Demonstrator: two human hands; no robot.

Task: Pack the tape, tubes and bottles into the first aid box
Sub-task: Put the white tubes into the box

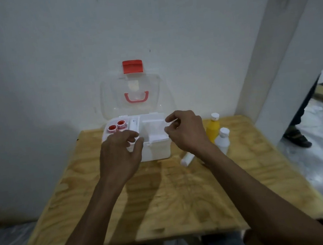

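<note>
Box (155,149) sits open at the far middle of the table (165,202), white tub with its clear lid (136,93) tipped up against the wall, red latch (132,66) on top and red handle (137,97) showing through. Inside, in the left compartment, two tape rolls (116,126) with red cores lie side by side, and a white tube (133,125) lies just right of them against the divider. Left hand (118,157) hovers over the box's near left corner, fingers loosely curled and spread, thumb apart from them at the front rim; whether they touch anything underneath, cannot tell, the frame is blurred there. Right hand (187,131) hangs over the box's right compartment, fingers curled in, index and thumb drawn close together; something pale may sit between them, but it is too smeared to call. Out to the right of that hand, beside the box, stand two bottles: a yellow bottle (213,128) with a white cap, and just in front of it a white bottle (222,140), the two nearly touching. Another tube (187,159), also white, lies on the wood near the box's right front corner, partly under the right wrist. All three are outside the box and clear of the fingers.
</note>
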